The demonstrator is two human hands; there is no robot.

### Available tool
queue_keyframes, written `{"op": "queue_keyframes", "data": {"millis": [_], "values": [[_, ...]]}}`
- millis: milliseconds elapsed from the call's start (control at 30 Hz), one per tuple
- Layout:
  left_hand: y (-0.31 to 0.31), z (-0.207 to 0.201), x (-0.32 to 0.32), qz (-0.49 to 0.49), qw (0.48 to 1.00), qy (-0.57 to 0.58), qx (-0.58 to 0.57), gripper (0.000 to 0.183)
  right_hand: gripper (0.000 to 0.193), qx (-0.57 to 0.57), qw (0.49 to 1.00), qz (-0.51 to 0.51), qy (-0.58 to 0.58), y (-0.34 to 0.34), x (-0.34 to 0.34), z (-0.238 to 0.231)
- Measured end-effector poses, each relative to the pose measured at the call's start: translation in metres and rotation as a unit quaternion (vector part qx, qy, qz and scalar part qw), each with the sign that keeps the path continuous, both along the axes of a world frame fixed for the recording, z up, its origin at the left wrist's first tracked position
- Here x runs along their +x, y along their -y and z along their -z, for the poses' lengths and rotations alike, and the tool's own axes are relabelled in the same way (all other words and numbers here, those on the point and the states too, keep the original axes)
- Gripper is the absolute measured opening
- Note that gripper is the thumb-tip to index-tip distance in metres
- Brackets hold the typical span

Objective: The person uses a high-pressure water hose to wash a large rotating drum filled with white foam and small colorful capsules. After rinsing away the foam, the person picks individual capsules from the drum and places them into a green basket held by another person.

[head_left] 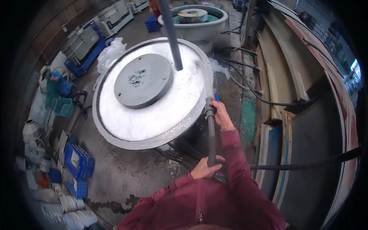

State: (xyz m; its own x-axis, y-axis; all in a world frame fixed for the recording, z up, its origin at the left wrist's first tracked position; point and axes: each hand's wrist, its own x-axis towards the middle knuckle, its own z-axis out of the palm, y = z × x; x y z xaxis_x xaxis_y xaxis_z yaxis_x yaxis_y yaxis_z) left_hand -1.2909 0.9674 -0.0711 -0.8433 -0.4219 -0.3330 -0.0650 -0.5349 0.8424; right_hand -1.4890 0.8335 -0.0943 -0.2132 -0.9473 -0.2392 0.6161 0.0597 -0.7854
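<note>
A grey pipe (211,138) stands out in front of me, with a joint near its far end and a small blue valve lever (216,98) beside it. My right hand (222,115) is closed around the far part, next to the lever. Lower down, near my body, my left hand (207,167) wraps round the near part. The far end is close to the rim of a big round tub (153,142). White foam (153,120) fills that tub around a flat grey disc (153,76). Blurred droplets show near the rim by the pipe's end.
A grey post (171,38) comes down over the foam. Behind stands another tub (214,28). Black hoses (278,102) and boards (283,65) lie at right. Blue crates (78,161) stand at left, where a person in blue (63,82) bends. Wet floor surrounds the tub.
</note>
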Motion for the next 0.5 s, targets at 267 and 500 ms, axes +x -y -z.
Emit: {"op": "queue_keyframes", "data": {"millis": [267,500], "values": [[0.052,0.018,-0.053,0.045,0.988,0.034,0.143,0.029,0.033,0.119,0.991,0.055,0.035,0.014,-0.071,0.083],[0.106,0.066,-0.124,0.006,0.980,0.072,0.183,0.028,0.047,0.150,0.985,0.050,0.067,0.069,-0.121,0.132]]}}
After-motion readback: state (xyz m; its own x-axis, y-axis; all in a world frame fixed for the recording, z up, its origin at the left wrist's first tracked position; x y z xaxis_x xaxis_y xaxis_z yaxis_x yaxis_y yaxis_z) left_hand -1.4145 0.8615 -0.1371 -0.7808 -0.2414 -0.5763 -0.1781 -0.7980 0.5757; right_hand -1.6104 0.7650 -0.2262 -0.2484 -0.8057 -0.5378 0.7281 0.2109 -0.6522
